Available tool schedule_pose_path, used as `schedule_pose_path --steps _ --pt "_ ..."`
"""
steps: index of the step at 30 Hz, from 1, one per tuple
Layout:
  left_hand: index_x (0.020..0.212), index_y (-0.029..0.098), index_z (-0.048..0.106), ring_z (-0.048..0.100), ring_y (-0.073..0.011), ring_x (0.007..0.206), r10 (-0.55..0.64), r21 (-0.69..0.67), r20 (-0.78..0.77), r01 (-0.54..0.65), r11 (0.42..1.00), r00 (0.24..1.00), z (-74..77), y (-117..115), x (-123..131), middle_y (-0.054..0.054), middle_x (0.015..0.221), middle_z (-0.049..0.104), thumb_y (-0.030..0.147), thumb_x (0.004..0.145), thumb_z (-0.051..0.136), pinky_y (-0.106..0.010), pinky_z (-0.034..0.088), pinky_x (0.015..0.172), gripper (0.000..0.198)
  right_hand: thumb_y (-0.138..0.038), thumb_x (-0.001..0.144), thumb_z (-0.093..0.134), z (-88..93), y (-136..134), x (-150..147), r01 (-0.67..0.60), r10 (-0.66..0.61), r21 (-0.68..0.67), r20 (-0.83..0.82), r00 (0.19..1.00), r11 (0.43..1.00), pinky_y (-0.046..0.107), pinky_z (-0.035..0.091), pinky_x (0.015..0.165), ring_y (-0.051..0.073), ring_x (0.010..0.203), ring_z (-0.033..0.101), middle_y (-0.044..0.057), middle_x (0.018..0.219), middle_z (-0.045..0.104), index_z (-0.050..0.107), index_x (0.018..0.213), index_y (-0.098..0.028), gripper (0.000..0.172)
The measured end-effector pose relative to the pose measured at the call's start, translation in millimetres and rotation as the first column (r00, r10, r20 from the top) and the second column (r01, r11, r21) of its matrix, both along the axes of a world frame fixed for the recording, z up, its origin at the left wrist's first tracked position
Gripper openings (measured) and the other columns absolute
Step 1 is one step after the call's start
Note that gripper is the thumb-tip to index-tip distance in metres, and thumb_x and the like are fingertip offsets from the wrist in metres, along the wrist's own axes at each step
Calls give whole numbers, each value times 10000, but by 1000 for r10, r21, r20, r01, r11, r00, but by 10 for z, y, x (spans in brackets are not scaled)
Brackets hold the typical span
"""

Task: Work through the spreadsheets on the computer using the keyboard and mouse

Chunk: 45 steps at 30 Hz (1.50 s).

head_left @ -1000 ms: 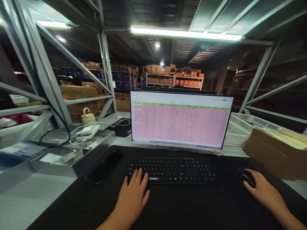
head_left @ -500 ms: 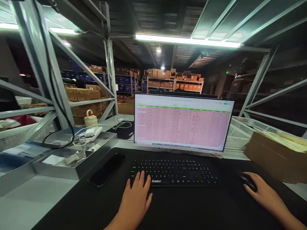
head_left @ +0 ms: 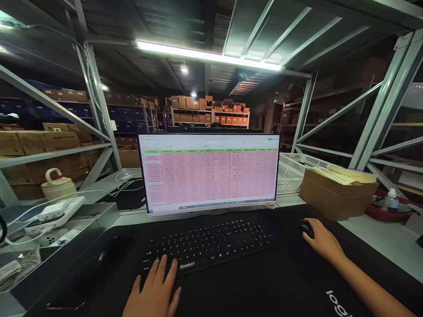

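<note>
My left hand (head_left: pixel 153 288) rests at the lower left corner of a black keyboard (head_left: pixel 228 244), its fingers spread over the keys and holding nothing. To the right, my right hand (head_left: pixel 322 241) is curled around a black computer mouse (head_left: pixel 307 227) on the black desk mat (head_left: pixel 251 288). My palm and fingers cover part of the mouse. Behind the keyboard stands a monitor (head_left: pixel 211 180) showing a spreadsheet with pink rows and a green header; its text is too small to read. A dark phone (head_left: pixel 95 268) lies on the mat, left of my left hand.
At left are a grey metal tray (head_left: pixel 77 233), a white power strip (head_left: pixel 61 214) with cables and a cream lidded container (head_left: pixel 58 187). A cardboard box (head_left: pixel 333 198) of yellowish papers and white baskets (head_left: pixel 291 176) stand right. Metal rack posts (head_left: pixel 99 101) frame the desk.
The view has turned to the right, so the desk things sit further left and more of the right side shows. Both hands stay at the keyboard and mouse.
</note>
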<state>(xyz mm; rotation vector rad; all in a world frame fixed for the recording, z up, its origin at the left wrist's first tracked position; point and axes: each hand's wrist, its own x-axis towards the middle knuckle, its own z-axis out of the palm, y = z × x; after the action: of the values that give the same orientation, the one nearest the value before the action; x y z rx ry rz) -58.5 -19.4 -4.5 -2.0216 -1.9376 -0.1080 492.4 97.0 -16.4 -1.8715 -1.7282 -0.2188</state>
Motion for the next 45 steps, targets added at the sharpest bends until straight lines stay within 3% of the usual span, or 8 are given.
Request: schedule_pose_path --steps 8,15,22,28,35,40,45 --pt "1412 227 508 499 -362 1368 -32 65 -34 34 997 999 -88 14 -59 -146 1524 472 350 919 322 -627 456 1060 541 -372 798 481 29 2 -12 -7 7 5 18 1000 1000 382 480 1032 223 1157 631 79 1256 625 565 1200 -242 430" --pt "1413 212 509 491 -370 1374 -20 19 -21 20 1000 1000 -42 22 -34 -160 1529 461 345 901 351 -622 454 1061 551 -377 798 495 55 -26 -28 -23 23 10 27 999 1000 369 480 1028 220 1181 621 68 1266 627 573 1204 -251 432" --pt "1435 213 475 466 -359 1397 -17 2 -53 18 1000 998 -45 1 -49 -158 1550 429 352 912 317 -611 431 1082 564 -381 807 506 103 -80 -66 -8 9 -20 24 1000 1000 395 511 952 223 1080 654 58 1287 626 567 1218 -264 432" --pt "1438 214 467 484 -362 1382 -15 -1 -55 14 1000 998 -27 0 -33 -163 1548 422 370 914 312 -624 433 1075 569 -386 801 491 154 -101 -99 -14 15 -31 30 999 999 394 494 1003 224 1144 633 64 1268 633 562 1208 -257 433" --pt "1443 208 462 418 -346 1430 48 -92 -28 -50 994 998 164 -59 89 -153 1565 395 342 914 329 -600 413 1112 561 -440 784 457 178 -127 -109 -23 25 -42 37 999 999 434 530 964 261 1123 655 103 1271 641 572 1197 -218 483" --pt "1459 223 450 402 -326 1446 69 -138 43 -63 988 997 330 -140 197 -149 1573 398 274 900 394 -590 390 1142 564 -544 737 496 -7 -17 108 -87 86 9 16 996 996 464 557 923 308 1075 681 124 1204 675 602 1150 -218 537" --pt "1480 207 415 359 -344 1465 86 -186 57 -74 980 995 389 -151 234 -167 1586 355 266 896 416 -609 374 1148 587 -563 728 554 -139 104 238 -205 206 27 -35 978 978 434 577 867 308 1050 692 121 1202 686 607 1151 -257 525"
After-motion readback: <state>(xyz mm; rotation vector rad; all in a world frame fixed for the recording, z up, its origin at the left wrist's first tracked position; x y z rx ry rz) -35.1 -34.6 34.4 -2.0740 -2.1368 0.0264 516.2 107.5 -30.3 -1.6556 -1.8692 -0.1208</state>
